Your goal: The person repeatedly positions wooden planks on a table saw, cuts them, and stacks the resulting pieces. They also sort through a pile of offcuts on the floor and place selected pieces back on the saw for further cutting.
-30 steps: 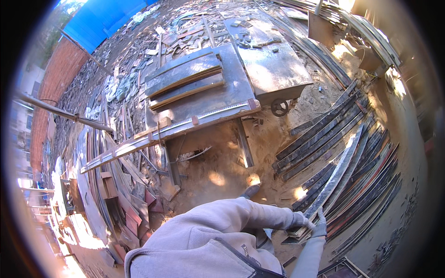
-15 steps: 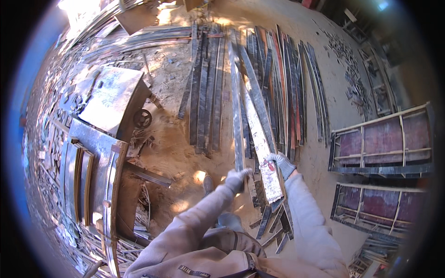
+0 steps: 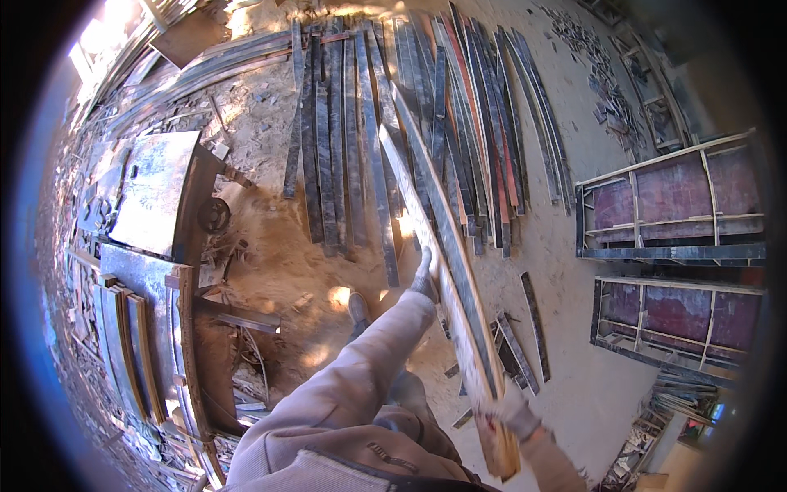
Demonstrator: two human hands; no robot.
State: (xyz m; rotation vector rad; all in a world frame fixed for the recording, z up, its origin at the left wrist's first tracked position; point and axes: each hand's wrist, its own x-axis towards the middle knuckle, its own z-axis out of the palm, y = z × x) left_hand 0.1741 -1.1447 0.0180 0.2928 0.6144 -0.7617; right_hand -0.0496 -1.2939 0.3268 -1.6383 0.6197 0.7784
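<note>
In a yard strewn with wood, both gloved hands on 2 long boards: a pale board (image 3: 459, 328) and, alongside its right edge, a dark board (image 3: 445, 238), aslant from the middle distance down to the lower right of centre. Left hand (image 3: 425, 266) against the pale board's left edge, partway along, with fingers pointing toward the far end; cannot tell, from this angle, whether pinching the wood or flat against it. Right hand (image 3: 510, 410) over the near end, blurred; cannot tell whether with fingers spread or pressed together. Around the boards' far tips, rows of dark strips (image 3: 332, 139) side by side, a few reddish. Just right of the lower stretch, narrow offcuts (image 3: 534, 328) on the ground, close to the working area. To the left, past a shoe (image 3: 357, 307), brown sandy ground (image 3: 270, 254) up to the edge of a metal-topped bench (image 3: 156, 197) with a handwheel (image 3: 215, 215); nearer, a 2nd bench (image 3: 147, 266) with stacked boards (image 3: 135, 353). To the right, a lane of pale ground (image 3: 553, 271) between the dark strips and 2 framed panels (image 3: 672, 201) with dark rims and dull red faces. On the jacket, a small dark patch (image 3: 392, 455), too small to read.
</note>
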